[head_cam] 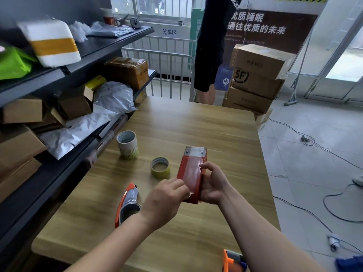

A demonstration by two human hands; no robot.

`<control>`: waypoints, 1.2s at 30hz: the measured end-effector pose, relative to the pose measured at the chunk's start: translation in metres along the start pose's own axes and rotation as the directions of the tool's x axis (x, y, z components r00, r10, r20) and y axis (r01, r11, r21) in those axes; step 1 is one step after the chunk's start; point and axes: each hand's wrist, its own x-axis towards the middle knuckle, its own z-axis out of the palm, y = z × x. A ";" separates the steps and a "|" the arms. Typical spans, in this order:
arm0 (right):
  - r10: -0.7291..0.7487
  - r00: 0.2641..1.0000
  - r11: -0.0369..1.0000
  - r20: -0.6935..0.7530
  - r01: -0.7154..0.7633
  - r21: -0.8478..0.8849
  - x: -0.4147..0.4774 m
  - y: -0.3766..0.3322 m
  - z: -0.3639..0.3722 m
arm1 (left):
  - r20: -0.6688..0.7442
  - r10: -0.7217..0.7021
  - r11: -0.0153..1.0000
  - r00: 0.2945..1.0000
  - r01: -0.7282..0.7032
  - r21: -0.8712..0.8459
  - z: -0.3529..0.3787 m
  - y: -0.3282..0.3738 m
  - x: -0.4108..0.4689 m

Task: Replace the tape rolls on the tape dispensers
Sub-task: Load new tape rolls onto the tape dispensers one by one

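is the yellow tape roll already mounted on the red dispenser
No, the yellow tape roll lies flat on the table, apart from the red dispenser.

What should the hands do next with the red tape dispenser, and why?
Probably the left hand should pull the clear tape strip it pinches tight, then press it flat. The right hand grips the red tape dispenser, and the strip runs along it up to the metal cutter at the far end, so threading looks nearly finished.
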 end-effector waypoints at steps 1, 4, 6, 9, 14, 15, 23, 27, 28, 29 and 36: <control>-0.003 1.000 1.000 0.006 0.003 0.000 -0.002 0.002 0.001 | -0.010 0.009 1.000 1.000 -0.009 0.019 0.002 -0.001 -0.003; -0.025 1.000 0.998 -0.002 0.025 -0.056 -0.009 0.010 0.008 | -0.058 0.069 0.996 0.996 -0.065 0.068 0.008 -0.006 -0.014; -0.036 0.998 0.993 -0.042 0.031 -0.116 -0.013 0.017 0.013 | -0.104 0.114 0.990 0.988 -0.104 0.096 0.011 -0.010 -0.023; -0.065 0.988 0.991 -0.141 0.047 -0.127 -0.017 0.027 0.023 | -0.196 0.148 0.982 0.970 -0.120 0.146 0.011 -0.013 -0.038; -0.120 0.963 0.992 -0.240 0.104 -0.076 -0.024 0.047 0.044 | -0.208 0.134 0.985 0.969 -0.106 0.138 0.005 -0.014 -0.066; -0.139 0.957 0.990 -0.256 0.125 -0.070 -0.026 0.051 0.047 | -0.195 0.125 0.987 0.973 -0.102 0.124 0.004 -0.014 -0.072; -0.203 0.872 0.978 -0.446 0.203 -0.048 -0.044 0.089 0.075 | -0.085 -0.022 0.999 0.996 0.024 0.027 -0.017 -0.006 -0.105; -0.249 0.835 0.962 -0.492 0.271 -0.028 -0.051 0.102 0.083 | -0.034 -0.110 0.993 0.993 0.112 0.044 -0.024 0.006 -0.110; -0.258 0.827 0.958 -0.499 0.286 -0.021 -0.052 0.105 0.086 | -0.027 -0.115 0.991 0.993 0.116 0.069 -0.026 0.009 -0.109; -0.262 0.824 0.954 -0.503 0.300 -0.005 -0.054 0.108 0.088 | -0.028 -0.123 0.989 0.992 0.125 0.082 -0.027 0.011 -0.108; -0.222 0.812 0.949 -0.541 0.306 0.071 -0.062 0.126 0.099 | -0.071 -0.245 0.962 0.967 0.251 0.102 -0.026 0.023 -0.099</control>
